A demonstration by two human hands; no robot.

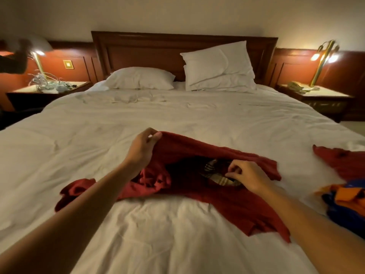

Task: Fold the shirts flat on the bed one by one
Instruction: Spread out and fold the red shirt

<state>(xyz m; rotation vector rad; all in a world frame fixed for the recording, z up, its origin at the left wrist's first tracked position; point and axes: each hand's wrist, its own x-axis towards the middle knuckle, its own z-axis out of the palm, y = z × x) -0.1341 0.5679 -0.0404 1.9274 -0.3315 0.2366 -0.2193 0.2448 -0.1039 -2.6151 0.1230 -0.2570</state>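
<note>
Low in front, rumpled white bedsheet. Mid-bed on it, crumpled dark red cotton shirt, seemingly spread crosswise. Pinching its lifted far edge with left hand; pinching neckline with right hand, nearer.

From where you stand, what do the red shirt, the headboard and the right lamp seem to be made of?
The red shirt looks like soft matte knit, probably cotton: it bunches and drapes limply. The headboard looks like dark varnished wood with moulded panels; solid or veneer, I cannot tell. The right lamp looks like polished brass-coloured metal: its stem glints.
</note>
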